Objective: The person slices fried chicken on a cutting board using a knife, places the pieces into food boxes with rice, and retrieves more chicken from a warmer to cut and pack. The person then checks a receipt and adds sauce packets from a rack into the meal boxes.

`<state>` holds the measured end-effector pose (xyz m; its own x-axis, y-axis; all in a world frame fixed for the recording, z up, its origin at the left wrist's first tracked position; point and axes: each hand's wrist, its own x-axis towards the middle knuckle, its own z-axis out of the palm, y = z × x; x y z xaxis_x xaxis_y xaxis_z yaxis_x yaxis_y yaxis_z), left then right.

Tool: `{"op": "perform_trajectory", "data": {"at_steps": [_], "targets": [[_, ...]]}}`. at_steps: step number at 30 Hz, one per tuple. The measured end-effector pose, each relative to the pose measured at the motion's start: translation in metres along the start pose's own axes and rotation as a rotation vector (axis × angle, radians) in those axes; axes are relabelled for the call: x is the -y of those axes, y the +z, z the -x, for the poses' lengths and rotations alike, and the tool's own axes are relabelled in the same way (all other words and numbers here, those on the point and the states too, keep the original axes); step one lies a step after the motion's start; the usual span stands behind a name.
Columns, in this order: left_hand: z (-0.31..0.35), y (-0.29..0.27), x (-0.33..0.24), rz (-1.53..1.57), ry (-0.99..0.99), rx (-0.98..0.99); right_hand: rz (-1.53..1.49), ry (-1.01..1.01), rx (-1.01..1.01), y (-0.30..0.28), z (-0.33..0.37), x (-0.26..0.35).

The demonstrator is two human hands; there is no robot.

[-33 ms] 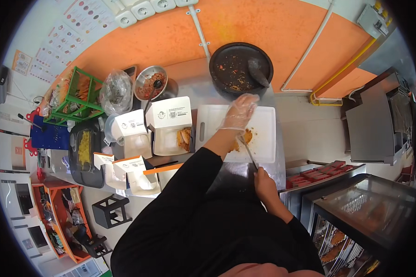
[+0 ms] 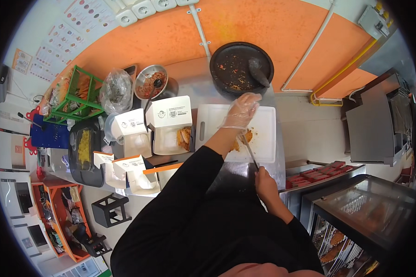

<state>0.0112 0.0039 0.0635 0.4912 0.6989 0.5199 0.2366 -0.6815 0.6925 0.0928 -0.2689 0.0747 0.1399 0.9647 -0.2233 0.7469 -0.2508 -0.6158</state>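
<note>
My left hand [image 2: 243, 111], in a clear plastic glove, is over the far part of a white cutting board [image 2: 210, 113]. Its fingers stretch toward the dark mortar; I see nothing held in them. In my bare right hand [image 2: 266, 183], at the board's near edge, is the handle of a knife [image 2: 250, 152]. The blade points away and left, its tip by my left wrist. Beside the blade lie pieces of golden-brown fried food [image 2: 248, 135], partly hidden by the wrist, with crumbs around.
The black stone mortar [image 2: 233, 74] with its pestle [image 2: 258, 73] stands behind the board. Left are paper boxes [image 2: 172, 111], one holding rice and fried food, a metal bowl of red relish [image 2: 145, 76] and a green basket [image 2: 76, 108]. A glass display case [image 2: 356, 198] stands at right.
</note>
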Motion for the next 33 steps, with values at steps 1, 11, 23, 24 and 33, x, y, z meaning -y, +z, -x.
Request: {"op": "perform_trajectory", "data": {"at_steps": [1, 11, 23, 24, 33], "targets": [[-0.004, 0.005, 0.001, 0.000, -0.001, -0.007, 0.006, -0.005, 0.001, -0.003, -0.004, -0.005], [0.003, 0.040, 0.030, -0.019, -0.093, -0.013, 0.079, -0.041, 0.010, -0.013, -0.025, -0.029], [0.021, 0.041, 0.041, 0.043, -0.186, 0.066, 0.049, -0.027, 0.052, 0.006, -0.023, -0.037], [0.021, 0.036, 0.041, 0.133, -0.233, 0.058, 0.036, -0.037, 0.041, 0.004, -0.021, -0.032], [0.040, -0.021, 0.016, -0.043, -0.257, -0.019, -0.042, -0.219, -0.041, 0.021, 0.002, -0.002]]}}
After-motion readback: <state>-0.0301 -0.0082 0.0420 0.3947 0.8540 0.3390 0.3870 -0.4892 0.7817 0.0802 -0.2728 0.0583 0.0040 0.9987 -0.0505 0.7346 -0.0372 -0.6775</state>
